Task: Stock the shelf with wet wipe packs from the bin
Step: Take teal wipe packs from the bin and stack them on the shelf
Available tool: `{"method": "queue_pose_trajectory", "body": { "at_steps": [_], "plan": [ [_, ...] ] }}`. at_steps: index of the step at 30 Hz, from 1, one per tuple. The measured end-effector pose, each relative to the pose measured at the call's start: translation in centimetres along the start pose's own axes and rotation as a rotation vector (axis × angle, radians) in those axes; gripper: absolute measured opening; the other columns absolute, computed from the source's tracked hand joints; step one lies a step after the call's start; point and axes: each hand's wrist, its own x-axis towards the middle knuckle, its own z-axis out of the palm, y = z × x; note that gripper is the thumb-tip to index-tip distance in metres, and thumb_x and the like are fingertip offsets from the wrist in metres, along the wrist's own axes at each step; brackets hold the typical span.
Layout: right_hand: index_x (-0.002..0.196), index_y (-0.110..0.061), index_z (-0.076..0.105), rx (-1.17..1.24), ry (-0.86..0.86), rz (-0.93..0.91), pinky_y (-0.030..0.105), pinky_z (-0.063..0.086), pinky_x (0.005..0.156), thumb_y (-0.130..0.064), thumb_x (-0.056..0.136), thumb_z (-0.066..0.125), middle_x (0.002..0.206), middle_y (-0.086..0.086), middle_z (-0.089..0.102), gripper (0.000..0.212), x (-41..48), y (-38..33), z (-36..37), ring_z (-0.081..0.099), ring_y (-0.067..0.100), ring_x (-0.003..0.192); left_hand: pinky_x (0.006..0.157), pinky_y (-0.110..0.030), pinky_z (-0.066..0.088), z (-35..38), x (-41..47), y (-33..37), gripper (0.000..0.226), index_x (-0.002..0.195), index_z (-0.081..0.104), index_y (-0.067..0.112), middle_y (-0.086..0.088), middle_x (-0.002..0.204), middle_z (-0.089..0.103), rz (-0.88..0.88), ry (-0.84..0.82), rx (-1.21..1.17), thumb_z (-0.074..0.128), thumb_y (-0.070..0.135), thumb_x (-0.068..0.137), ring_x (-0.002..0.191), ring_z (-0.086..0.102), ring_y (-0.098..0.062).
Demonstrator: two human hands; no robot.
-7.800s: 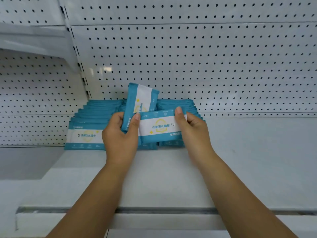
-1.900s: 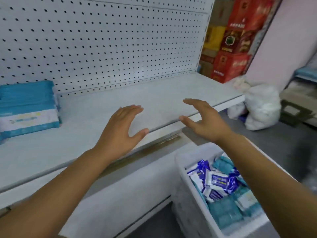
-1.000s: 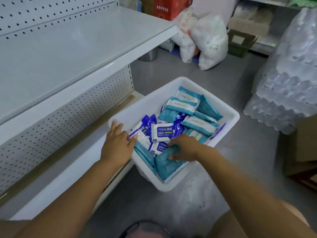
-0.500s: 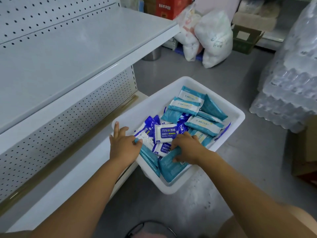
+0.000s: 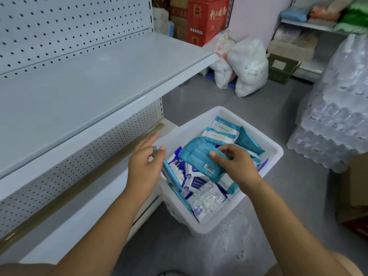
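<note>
A white bin [image 5: 275, 154] stands on the floor beside the shelf unit, holding several teal wet wipe packs and blue-and-white alcohol wipe packs [image 5: 196, 182]. My right hand [image 5: 237, 166] grips a teal pack [image 5: 196, 157], raised a little above the pile with its barcode side up. At the bin's left wall, my left hand [image 5: 144, 163] pinches the top edge of a second teal pack [image 5: 171, 175] standing on edge, with the index finger stretched out. The grey shelf [image 5: 95, 86] above and to the left shows no packs in this view.
Pegboard backs the shelf, and a lower base shelf [image 5: 111, 188] runs beside the bin. White sacks [image 5: 247, 66] and red cartons [image 5: 207, 18] stand behind. Shrink-wrapped bottle packs [image 5: 338, 108] are stacked at right, with a cardboard box [image 5: 352, 194] in front of them.
My right hand has lifted the teal pack out of the pile at the bin's near corner. My left hand left the bin's rim and now pinches a pack's edge.
</note>
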Motion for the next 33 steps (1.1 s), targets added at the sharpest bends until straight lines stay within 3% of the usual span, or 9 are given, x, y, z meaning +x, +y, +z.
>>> {"method": "queue_pose_trajectory", "body": {
  "at_steps": [2,6,9,12,16,21,24,27,33],
  "plan": [
    [0.099,-0.007,0.067,0.158,-0.029,0.014,0.034,0.063,0.073,-0.027,0.086,0.076,0.097,0.006,0.076,0.026,-1.0,-1.8,0.9,0.075,0.018,0.085,0.091,-0.007,0.043,-1.1,0.0,0.6,0.015,0.095,0.076,0.014,0.03,0.118,0.061,0.086,0.05,0.074,0.064,0.022,0.096,0.122,0.048,0.008],
    [0.103,-0.004,0.067,0.298,-0.07,-0.017,0.039,0.062,0.078,-0.026,0.087,0.075,0.097,0.011,0.076,0.029,-2.4,-4.8,3.4,0.075,0.026,0.088,0.064,-0.013,0.051,-3.8,0.2,2.0,0.035,0.068,0.066,0.006,0.004,0.089,0.063,0.107,0.134,0.028,0.068,0.031,0.094,0.088,0.062,-0.008],
    [0.102,-0.009,0.068,0.318,-0.071,-0.061,0.042,0.06,0.082,-0.029,0.086,0.076,0.097,0.01,0.076,0.027,-2.8,-6.8,5.5,0.075,0.027,0.089,0.058,-0.017,0.046,-6.7,0.5,3.0,0.039,0.064,0.065,0.003,-0.007,0.078,0.061,0.137,0.196,-0.028,0.07,0.029,0.092,0.069,0.059,-0.01],
    [0.1,-0.01,0.068,0.358,-0.085,-0.12,0.039,0.06,0.077,-0.027,0.086,0.075,0.095,0.01,0.076,0.023,-3.2,-9.0,7.5,0.075,0.026,0.088,0.057,-0.016,0.041,-10.0,0.3,4.0,0.036,0.066,0.068,0.0,-0.003,0.07,0.057,0.082,0.247,-0.114,0.072,0.027,0.091,0.06,0.054,-0.004],
    [0.103,-0.007,0.068,0.411,-0.127,-0.182,0.034,0.061,0.07,-0.022,0.088,0.074,0.093,0.009,0.077,0.022,-3.9,-12.4,10.8,0.075,0.025,0.085,0.058,-0.015,0.043,-14.8,-0.4,4.8,0.027,0.07,0.075,0.007,-0.005,0.072,0.062,0.038,0.293,-0.178,0.073,0.026,0.09,0.061,0.058,-0.003],
    [0.1,-0.009,0.067,0.429,-0.214,-0.239,0.041,0.062,0.079,-0.021,0.087,0.075,0.098,0.011,0.076,0.02,-4.7,-16.1,16.4,0.074,0.027,0.092,0.069,-0.031,0.051,-21.2,-1.0,4.4,0.019,0.075,0.078,0.014,-0.005,0.082,0.068,0.02,0.38,-0.174,0.075,0.027,0.088,0.074,0.063,-0.014],
    [0.099,-0.011,0.067,0.416,-0.24,-0.272,0.042,0.062,0.079,-0.024,0.086,0.076,0.097,0.007,0.076,0.021,-5.3,-17.8,20.2,0.075,0.023,0.092,0.065,-0.016,0.05,-25.1,-1.4,4.0,0.007,0.08,0.079,0.018,0.004,0.082,0.068,0.02,0.453,-0.152,0.077,0.022,0.086,0.075,0.063,-0.003],
    [0.098,-0.014,0.069,0.417,-0.223,-0.279,0.036,0.063,0.076,-0.028,0.084,0.079,0.097,0.001,0.076,0.022,-5.8,-19.2,24.1,0.075,0.015,0.091,0.068,-0.01,0.047,-28.8,-1.6,3.3,0.003,0.086,0.079,0.019,0.001,0.091,0.069,0.027,0.522,-0.125,0.078,0.017,0.085,0.079,0.061,-0.001],
    [0.083,-0.013,0.072,0.383,-0.279,-0.411,0.023,0.058,0.071,-0.02,0.085,0.079,0.087,-0.003,0.077,0.011,-7.5,-21.4,32.6,0.072,0.008,0.084,0.09,-0.023,0.048,-33.6,-1.3,1.3,0.006,0.094,0.076,0.028,0.004,0.106,0.07,0.008,0.603,-0.139,0.076,0.027,0.087,0.098,0.064,-0.006]
  ]
}}
